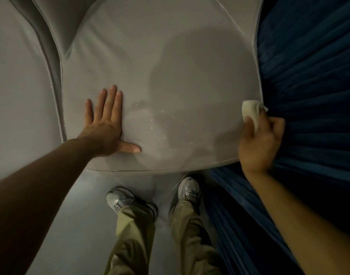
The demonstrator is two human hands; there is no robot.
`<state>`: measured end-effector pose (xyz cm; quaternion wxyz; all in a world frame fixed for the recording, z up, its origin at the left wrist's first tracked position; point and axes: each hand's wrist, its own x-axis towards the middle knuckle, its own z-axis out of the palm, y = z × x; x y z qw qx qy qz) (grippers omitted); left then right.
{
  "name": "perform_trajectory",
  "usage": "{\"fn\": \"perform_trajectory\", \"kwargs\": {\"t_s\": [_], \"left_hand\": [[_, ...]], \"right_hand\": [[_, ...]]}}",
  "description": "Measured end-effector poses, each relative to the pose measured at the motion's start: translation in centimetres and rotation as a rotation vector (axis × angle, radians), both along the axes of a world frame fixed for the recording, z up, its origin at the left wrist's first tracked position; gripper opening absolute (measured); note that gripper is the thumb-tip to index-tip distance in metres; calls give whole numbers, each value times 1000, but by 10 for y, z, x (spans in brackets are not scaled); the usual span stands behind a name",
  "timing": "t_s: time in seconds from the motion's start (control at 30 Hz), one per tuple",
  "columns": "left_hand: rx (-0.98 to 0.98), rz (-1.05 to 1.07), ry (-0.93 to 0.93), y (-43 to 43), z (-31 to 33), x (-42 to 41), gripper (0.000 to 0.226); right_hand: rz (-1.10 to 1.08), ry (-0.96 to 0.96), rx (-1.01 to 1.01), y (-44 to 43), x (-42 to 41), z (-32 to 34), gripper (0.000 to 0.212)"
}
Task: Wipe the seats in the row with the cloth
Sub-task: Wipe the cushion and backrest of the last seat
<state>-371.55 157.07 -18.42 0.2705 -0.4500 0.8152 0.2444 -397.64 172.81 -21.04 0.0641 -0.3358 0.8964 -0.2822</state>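
The cloth [249, 111], a small pale wad, is sitting bunched in the person's right hand [259, 143]. That hand's fingers are curling tightly round it, so only its upper end is poking out beyond the knuckles. The wad is pressing against the right-hand edge of the grey seat [170, 56], just where the cushion is meeting the blue pleated fabric [309, 76] hanging on the outer side of those fingers.

On the inner side of the gripping fingers, across the cushion, a scatter of wet specks [160, 124] is glinting. It is lying between the two hands and nearer the left thumb than the cloth.

The left hand [106, 128] is lying flat on the seat's near left part, holding nothing. Its four fingers [110, 104] are stretching straight and slightly apart, pointing away from the person. The thumb is sticking out sideways toward the specks, palm and fingertips all touching the cushion.

Beyond the little finger of that hand a deep seam is running, and past it the neighbouring seat [17, 76] is showing in the same grey.

Below both wrists, the person is standing close against the cushion's front edge. Grey shoes [120, 199] are pointing toward it, and olive trousers [134, 235] are falling over them onto the pale floor [70, 215].
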Motion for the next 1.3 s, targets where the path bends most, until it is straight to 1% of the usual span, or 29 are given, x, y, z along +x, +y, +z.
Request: {"fn": "perform_trajectory", "kwargs": {"t_s": [0.03,0.1,0.2,0.3,0.37,0.43,0.47,0.53,0.6,0.63,0.7,0.73,0.77,0.87,0.93,0.97,1.07,1.13,1.2,1.3], "left_hand": [[-10,-2,8,0,-1,1,141],[-34,-7,26,0,-3,3,144],[-47,-14,34,0,-5,6,145],[-20,-14,48,-1,-2,9,144],[-3,-30,52,-2,1,18,143],[1,-39,43,-3,2,32,145],[4,-35,35,-5,2,40,147],[8,-36,22,-7,2,55,149],[4,-60,28,-8,1,63,141],[8,-58,34,-8,0,64,142],[9,-49,51,-8,-3,64,146],[-2,-51,65,-7,-5,63,144],[-9,-54,79,-7,-7,64,142],[-9,-52,115,-8,-9,67,146],[-4,-72,137,-10,-9,72,141],[8,-78,145,-13,-9,76,140],[24,-92,134,-21,-4,93,138],[18,-122,87,-24,-4,104,138],[10,-136,50,-25,-6,108,143],[-2,-137,35,-25,-8,107,139]], "right_hand": [[-13,0,13,-4,9,-5,37],[36,31,22,-20,45,-12,39],[222,100,-9,-48,115,-12,35],[302,54,8,-67,151,-2,42],[276,2,-53,-67,144,4,41],[161,-1,-125,-60,123,8,39],[84,6,-130,-54,110,7,37],[-39,1,-89,-40,91,5,37],[-88,6,-38,-31,94,0,37],[-93,7,-18,-32,104,-4,36],[-64,5,6,-45,137,-14,38],[-33,12,1,-54,156,-16,38],[5,20,-9,-64,175,-17,38],[167,44,-39,-80,213,-13,37],[241,-7,-109,-84,212,-6,39],[233,-22,-156,-86,203,-2,38],[94,41,-207,-95,158,2,34],[86,53,-135,-108,126,-3,36],[131,41,-52,-121,118,-11,40],[276,119,-5,-123,164,-23,37]]}}
